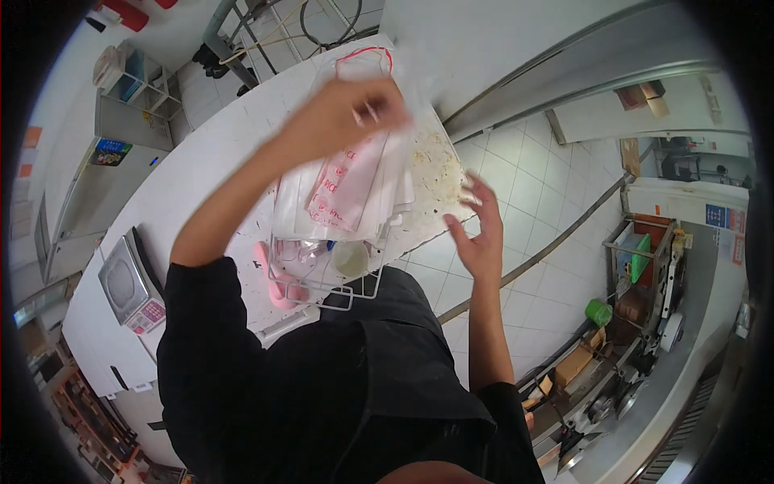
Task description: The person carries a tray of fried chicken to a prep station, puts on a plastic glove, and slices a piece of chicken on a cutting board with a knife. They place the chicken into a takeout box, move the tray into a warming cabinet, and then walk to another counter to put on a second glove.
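Note:
My left hand point(359, 113) is raised over a stack of plastic bags with its fingers curled. Motion smears the fingers, so whether they grip anything is unclear. Under it lie clear and white plastic bags point(294, 198), some with red print point(343, 189); a red edge or cord shows on the far one. The bags rest across a white wire basket point(339, 300), which also holds a translucent cup point(350, 260). Off the table's right edge, my right hand point(481, 242) hangs in the air, fingers apart and nothing in them. A long pink object point(278, 278) lies left of the basket.
The white table point(201, 161) has a curved left side and a stained right corner point(439, 177). A weighing scale point(129, 282) stands at its left. Beyond the tiled floor point(524, 177), a dark strip or hose point(556, 230) runs diagonally towards a metal counter point(685, 363) at right.

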